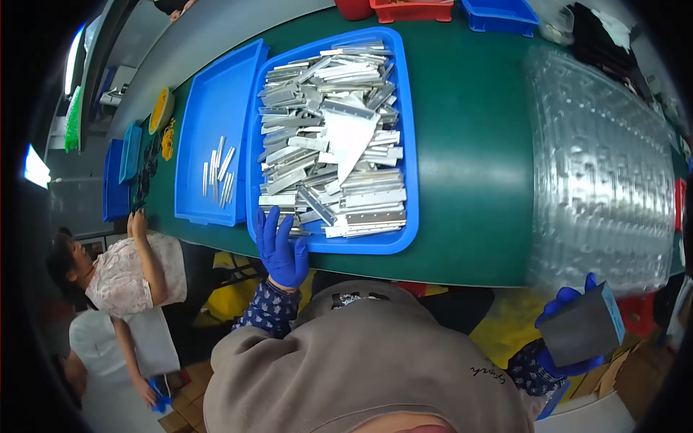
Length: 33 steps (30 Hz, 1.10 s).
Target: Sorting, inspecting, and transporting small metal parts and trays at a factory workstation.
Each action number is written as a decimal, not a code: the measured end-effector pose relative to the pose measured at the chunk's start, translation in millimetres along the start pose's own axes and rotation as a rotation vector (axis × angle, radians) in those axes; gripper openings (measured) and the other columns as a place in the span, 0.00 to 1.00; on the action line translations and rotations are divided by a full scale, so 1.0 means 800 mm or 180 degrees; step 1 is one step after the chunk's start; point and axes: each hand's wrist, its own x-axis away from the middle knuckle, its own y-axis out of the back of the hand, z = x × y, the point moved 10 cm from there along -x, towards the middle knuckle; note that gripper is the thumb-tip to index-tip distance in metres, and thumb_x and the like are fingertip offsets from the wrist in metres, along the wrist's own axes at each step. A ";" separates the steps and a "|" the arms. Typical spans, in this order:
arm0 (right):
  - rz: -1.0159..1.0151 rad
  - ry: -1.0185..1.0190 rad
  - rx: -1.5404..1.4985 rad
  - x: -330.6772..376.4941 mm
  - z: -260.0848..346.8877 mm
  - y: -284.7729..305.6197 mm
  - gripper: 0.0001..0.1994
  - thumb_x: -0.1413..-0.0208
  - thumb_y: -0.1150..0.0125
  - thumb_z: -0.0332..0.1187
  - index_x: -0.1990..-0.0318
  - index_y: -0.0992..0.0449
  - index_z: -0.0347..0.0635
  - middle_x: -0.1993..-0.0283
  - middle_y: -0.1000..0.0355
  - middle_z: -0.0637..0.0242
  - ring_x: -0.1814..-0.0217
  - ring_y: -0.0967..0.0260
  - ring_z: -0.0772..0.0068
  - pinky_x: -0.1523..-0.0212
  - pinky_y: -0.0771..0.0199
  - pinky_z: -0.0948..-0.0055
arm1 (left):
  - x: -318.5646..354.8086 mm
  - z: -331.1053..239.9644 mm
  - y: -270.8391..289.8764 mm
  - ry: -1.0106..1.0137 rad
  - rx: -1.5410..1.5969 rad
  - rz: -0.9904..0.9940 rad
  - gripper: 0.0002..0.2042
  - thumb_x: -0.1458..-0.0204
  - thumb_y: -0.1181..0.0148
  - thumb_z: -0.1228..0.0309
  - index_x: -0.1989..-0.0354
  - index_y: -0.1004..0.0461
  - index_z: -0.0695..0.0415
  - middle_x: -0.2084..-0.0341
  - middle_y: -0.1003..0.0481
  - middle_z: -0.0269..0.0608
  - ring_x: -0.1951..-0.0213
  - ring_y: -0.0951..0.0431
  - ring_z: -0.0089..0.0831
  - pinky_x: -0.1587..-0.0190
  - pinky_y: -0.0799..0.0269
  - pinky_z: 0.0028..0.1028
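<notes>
My left hand (pixel 280 247), in a blue glove, rests with fingers spread on the near left corner of a blue tray (pixel 406 144) heaped with several flat silver metal strips (pixel 333 137). My right hand (pixel 567 339), also gloved in blue, is low at the right, below the table edge, gripping a dark grey rectangular block (pixel 583 326) with a light blue edge. A second, shallower blue tray (pixel 209 108) lies to the left and holds a few loose metal strips (pixel 219 169).
The trays sit on a green table (pixel 469 159). A stack of clear plastic blister trays (pixel 603 173) lies at the right. Red and blue bins (pixel 498 14) line the far edge. Two other people (pixel 123 289) stand at the lower left, one touching the table end.
</notes>
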 end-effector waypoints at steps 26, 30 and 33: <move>0.1184 0.0289 0.2883 0.025 -0.168 -0.159 0.18 0.51 0.52 0.28 0.51 0.37 0.35 0.52 0.36 0.60 0.51 0.39 0.71 0.51 0.41 0.74 | 0.049 0.053 0.054 -0.0259 0.0609 -0.1195 0.18 0.59 0.46 0.69 0.56 0.34 0.55 0.53 0.38 0.45 0.49 0.42 0.42 0.47 0.52 0.39; 0.2184 -0.1148 0.2690 0.046 -0.328 -0.118 0.14 0.51 0.48 0.32 0.57 0.31 0.37 0.63 0.31 0.64 0.63 0.34 0.78 0.59 0.34 0.78 | 0.041 0.039 0.056 -0.0306 0.0408 -0.1144 0.16 0.57 0.49 0.73 0.57 0.34 0.58 0.55 0.37 0.47 0.51 0.40 0.42 0.50 0.46 0.35; 0.1755 -0.2174 0.2970 0.032 -0.437 -0.060 0.15 0.51 0.49 0.39 0.60 0.29 0.38 0.64 0.30 0.61 0.62 0.33 0.72 0.59 0.34 0.75 | 0.044 0.046 0.052 -0.0223 0.0431 -0.1131 0.16 0.56 0.49 0.73 0.56 0.34 0.58 0.55 0.37 0.47 0.52 0.39 0.42 0.50 0.46 0.35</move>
